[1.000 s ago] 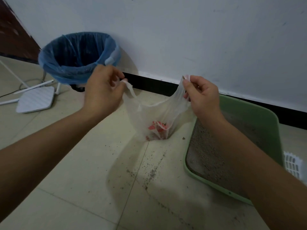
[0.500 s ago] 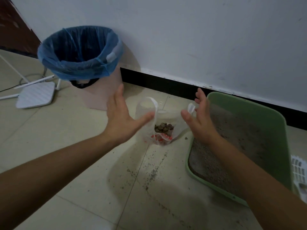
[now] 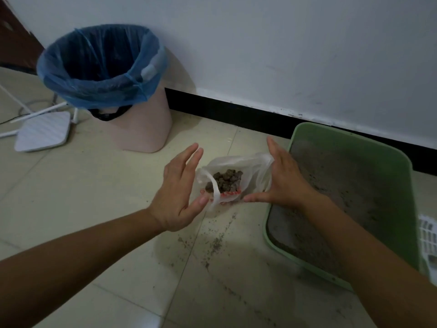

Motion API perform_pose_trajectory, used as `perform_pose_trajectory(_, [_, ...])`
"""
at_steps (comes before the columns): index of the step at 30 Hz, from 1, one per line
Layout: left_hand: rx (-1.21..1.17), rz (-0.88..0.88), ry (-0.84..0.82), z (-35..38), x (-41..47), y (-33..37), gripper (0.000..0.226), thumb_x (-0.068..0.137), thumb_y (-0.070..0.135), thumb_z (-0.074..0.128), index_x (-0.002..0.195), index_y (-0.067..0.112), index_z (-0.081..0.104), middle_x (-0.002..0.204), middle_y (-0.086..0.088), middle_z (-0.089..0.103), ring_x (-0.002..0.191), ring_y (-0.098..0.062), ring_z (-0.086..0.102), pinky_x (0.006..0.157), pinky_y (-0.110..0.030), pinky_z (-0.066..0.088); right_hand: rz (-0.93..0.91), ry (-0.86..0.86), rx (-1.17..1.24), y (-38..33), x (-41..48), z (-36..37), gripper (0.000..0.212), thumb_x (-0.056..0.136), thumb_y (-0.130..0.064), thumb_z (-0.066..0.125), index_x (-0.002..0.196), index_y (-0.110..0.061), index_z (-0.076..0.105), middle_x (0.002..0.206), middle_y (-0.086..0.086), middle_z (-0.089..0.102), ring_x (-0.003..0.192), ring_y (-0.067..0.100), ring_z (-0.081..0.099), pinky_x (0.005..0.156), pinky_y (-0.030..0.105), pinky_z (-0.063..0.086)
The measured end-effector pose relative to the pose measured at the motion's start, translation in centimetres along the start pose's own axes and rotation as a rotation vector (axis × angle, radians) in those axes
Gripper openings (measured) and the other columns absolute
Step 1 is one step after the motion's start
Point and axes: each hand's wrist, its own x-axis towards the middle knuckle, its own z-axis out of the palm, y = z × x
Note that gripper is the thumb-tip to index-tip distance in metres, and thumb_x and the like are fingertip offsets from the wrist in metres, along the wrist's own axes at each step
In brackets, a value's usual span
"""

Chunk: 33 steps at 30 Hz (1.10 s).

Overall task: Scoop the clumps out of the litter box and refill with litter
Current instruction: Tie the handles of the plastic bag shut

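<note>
A pale tiled floor (image 3: 94,209) meets a white wall (image 3: 283,43) along a black skirting (image 3: 236,110). Loose grains (image 3: 217,242) are scattered over the tiles in front of the person.

A second ago both hands pinched the handles of the bag (image 3: 236,162) and held it up off the floor. Half a second ago they had let go. Now the bag sits on the floor with its mouth spread wider, and the clumps (image 3: 225,179) inside show as a dark heap.

The left hand (image 3: 179,188) and the right hand (image 3: 283,181) flank the bag with fingers straight and thumbs spread, gripping nothing. The right palm lies against the bag's right side. The left thumb tip is at the left handle loop, and whether it touches cannot be told.

The bag stands just left of the green box (image 3: 343,136), which holds grey litter (image 3: 331,197). The right forearm crosses the box's near corner.

The bag carries a red print (image 3: 230,193) low on its front, too small to read.

Behind the bag and to the left, a pink bin (image 3: 142,129) with a blue liner (image 3: 101,67) stands by the wall. A white router (image 3: 42,131) lies left of it. A white slotted piece (image 3: 428,235) shows at the right edge, beside the box.
</note>
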Motion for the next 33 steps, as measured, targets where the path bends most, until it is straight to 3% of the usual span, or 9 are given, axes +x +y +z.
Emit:
perform_pose_trajectory(5, [0.062, 0.03, -0.054, -0.9, -1.1, -1.3, 0.108, 0.081, 0.082, 0.028, 0.153, 0.004, 0.009, 0.16, -0.014, 0.009, 0.147, -0.027, 0.013, 0.115, -0.053, 0.02, 0.014, -0.068, -0.012, 1.4, 0.5, 0.0, 0.158, 0.039, -0.091, 0.069, 0.148, -0.034, -0.03, 0.163, -0.004, -0.016, 0.151, 0.021, -0.008, 0.122, 0.055, 0.008])
perform_pose_trajectory(10, [0.011, -0.298, -0.07, 0.7, -0.4, 0.9, 0.139, 0.053, 0.09, 0.057, 0.151, 0.024, -0.017, 0.161, 0.005, -0.013, 0.147, -0.01, -0.009, 0.117, -0.04, 0.003, 0.081, -0.054, 0.008, 2.4, 0.9, 0.0, 0.16, 0.037, -0.088, 0.07, 0.149, -0.032, -0.03, 0.164, 0.0, -0.014, 0.151, 0.024, -0.005, 0.122, 0.054, 0.008])
perform_pose_trajectory(12, [-0.071, -0.401, 0.017, 1.3, 0.8, 1.8, 0.124, 0.063, 0.084, 0.056, 0.152, 0.027, -0.009, 0.161, 0.004, -0.004, 0.147, -0.014, 0.001, 0.118, -0.04, 0.008, 0.094, -0.058, 0.015, 2.4, 1.2, 0.2, 0.161, 0.037, -0.086, 0.071, 0.148, -0.031, -0.031, 0.164, 0.002, -0.015, 0.151, 0.025, -0.007, 0.122, 0.053, 0.006])
perform_pose_trajectory(17, [-0.228, -0.39, 0.22, 1.2, 4.4, 2.3, 0.035, 0.1, 0.049, 0.036, 0.127, 0.028, 0.042, 0.137, -0.001, 0.04, 0.127, -0.017, 0.04, 0.104, -0.048, 0.038, 0.063, -0.068, -0.01, 1.4, 1.6, 0.9, 0.155, 0.04, -0.086, 0.067, 0.153, -0.029, -0.021, 0.164, 0.005, -0.003, 0.15, 0.027, -0.001, 0.122, 0.052, 0.005])
perform_pose_trajectory(20, [-0.474, -0.589, 0.291, 0.2, 6.0, 2.8, 0.037, 0.102, 0.046, 0.037, 0.104, 0.015, 0.057, 0.092, 0.0, 0.059, 0.074, -0.006, 0.054, 0.066, -0.031, 0.047, 0.015, 0.033, 0.034, 0.6, 2.8, 1.8, 0.119, 0.061, -0.086, 0.055, 0.154, -0.019, 0.025, 0.153, 0.004, 0.034, 0.141, 0.026, 0.031, 0.115, 0.054, 0.029])
perform_pose_trajectory(23, [-0.591, -0.754, 0.386, -0.8, 6.5, 2.4, 0.051, 0.1, 0.051, 0.036, 0.096, 0.01, 0.066, 0.084, 0.0, 0.069, 0.071, -0.002, 0.058, 0.068, -0.022, 0.046, 0.027, 0.224, 0.326, -1.7, 3.2, 2.0, 0.056, 0.095, -0.061, 0.045, 0.115, -0.012, 0.064, 0.117, 0.005, 0.062, 0.103, 0.02, 0.058, 0.089, 0.041, 0.051])
perform_pose_trajectory(27, [-0.807, -0.914, 0.484, -2.1, 7.1, 2.0, 0.047, 0.102, 0.045, 0.034, 0.102, 0.008, 0.062, 0.077, -0.009, 0.07, 0.082, -0.016, 0.065, 0.071, -0.019, 0.042, 0.123, 0.271, 0.741, -5.0, 2.6, 1.3, 0.048, 0.101, -0.041, 0.05, 0.075, -0.002, 0.058, 0.065, 0.01, 0.055, 0.058, 0.015, 0.052, 0.055, 0.026, 0.043])
perform_pose_trajectory(30, [-1.048, -0.958, 0.397, -2.7, 7.1, 1.0, 0.035, 0.103, 0.037, 0.041, 0.104, 0.009, 0.061, 0.06, -0.003, 0.058, 0.07, -0.019, 0.063, 0.086, -0.034, 0.052, 0.131, 0.149, 0.795, -6.0, 2.4, 1.0, 0.042, 0.102, -0.036, 0.049, 0.066, -0.016, 0.051, 0.059, -0.007, 0.052, 0.053, 0.005, 0.051, 0.052, 0.015, 0.043])
perform_pose_trajectory(33, [-1.075, -0.926, 0.141, -2.7, 6.8, 0.7, 0.027, 0.094, 0.015, 0.059, 0.121, 0.014, 0.059, 0.074, -0.002, 0.052, 0.064, -0.014, 0.052, 0.086, -0.036, 0.054, 0.121, 0.034, 0.723, -6.3, 2.2, 1.2, 0.042, 0.102, -0.038, 0.048, 0.064, -0.021, 0.053, 0.057, -0.008, 0.053, 0.052, 0.006, 0.052, 0.054, 0.019, 0.044])
